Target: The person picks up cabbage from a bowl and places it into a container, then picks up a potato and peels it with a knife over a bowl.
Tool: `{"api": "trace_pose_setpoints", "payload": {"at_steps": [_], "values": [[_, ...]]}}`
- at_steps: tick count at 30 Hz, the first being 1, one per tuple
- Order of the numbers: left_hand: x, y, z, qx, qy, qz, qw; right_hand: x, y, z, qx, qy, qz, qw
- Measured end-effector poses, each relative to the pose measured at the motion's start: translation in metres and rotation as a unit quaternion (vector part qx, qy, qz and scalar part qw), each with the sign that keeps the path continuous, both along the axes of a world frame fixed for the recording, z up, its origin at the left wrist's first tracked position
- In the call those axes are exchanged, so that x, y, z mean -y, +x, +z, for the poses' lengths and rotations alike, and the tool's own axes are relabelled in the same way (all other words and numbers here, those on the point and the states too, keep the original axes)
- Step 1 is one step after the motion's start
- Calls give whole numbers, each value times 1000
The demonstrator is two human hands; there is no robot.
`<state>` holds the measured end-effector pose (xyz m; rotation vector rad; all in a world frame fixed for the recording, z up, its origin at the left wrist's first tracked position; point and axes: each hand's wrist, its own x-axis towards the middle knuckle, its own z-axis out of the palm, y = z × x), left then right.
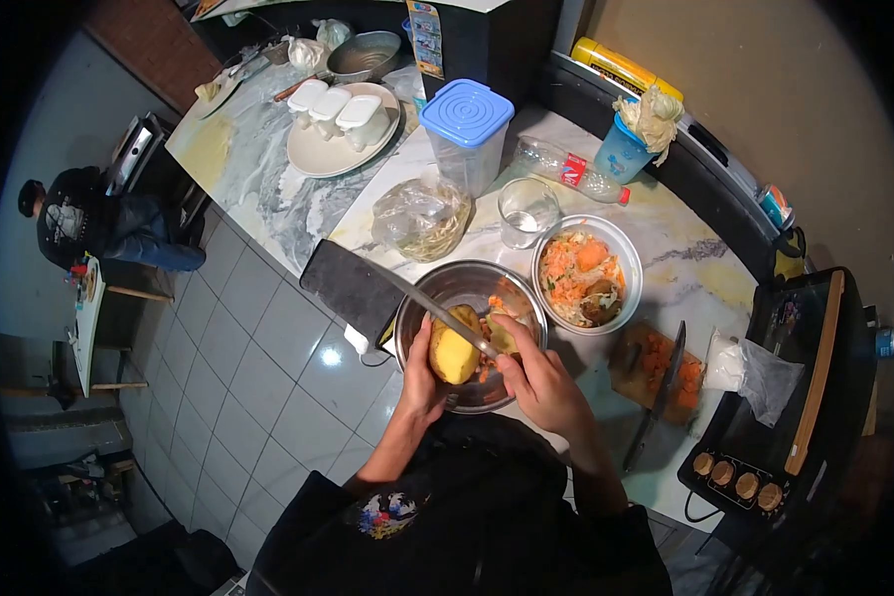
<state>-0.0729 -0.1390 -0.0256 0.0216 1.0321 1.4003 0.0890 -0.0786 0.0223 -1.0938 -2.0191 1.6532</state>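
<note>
On the marble tabletop [685, 253] stands a steel bowl [467, 268], and both hands work just above it. The left hand [419, 377] is wrapped around a yellow potato [454, 356], whose long axis points away from the person. The right hand [541, 382], just beside it, grips a knife [437, 308]. The blade slants away and leftward across the potato's far end.
</note>
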Motion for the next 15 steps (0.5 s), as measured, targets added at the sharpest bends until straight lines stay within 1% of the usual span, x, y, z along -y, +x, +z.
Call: {"api": "trace_pose_setpoints", "payload": {"at_steps": [2, 3, 4, 5, 6, 7, 10, 11, 15], "values": [[2, 0, -6, -1, 3, 2, 1000, 8, 0, -3, 16, 114, -13, 993], [4, 1, -9, -13, 10, 3, 1000, 10, 1, -7, -3, 143, -13, 990], [5, 1, -11, -25, 16, 4, 1000, 12, 1, -8, -3, 142, -15, 990], [5, 3, -11, -25, 14, 2, 1000, 14, 1, -10, -5, 192, -8, 981], [5, 6, -10, -41, 10, 30, 999, 16, 1, -11, -6, 241, 0, 970], [5, 7, -9, -56, 5, 58, 997, 19, 0, -11, 27, 262, 7, 965], [1, 6, -11, -23, 4, 52, 998, 26, 0, -11, 34, 286, 10, 958], [2, 4, -4, 17, 29, 12, 999, 30, 0, -17, 20, 340, -3, 940], [3, 4, -2, 46, 52, -9, 998, 39, 0, -21, 31, 370, 8, 928]]}}
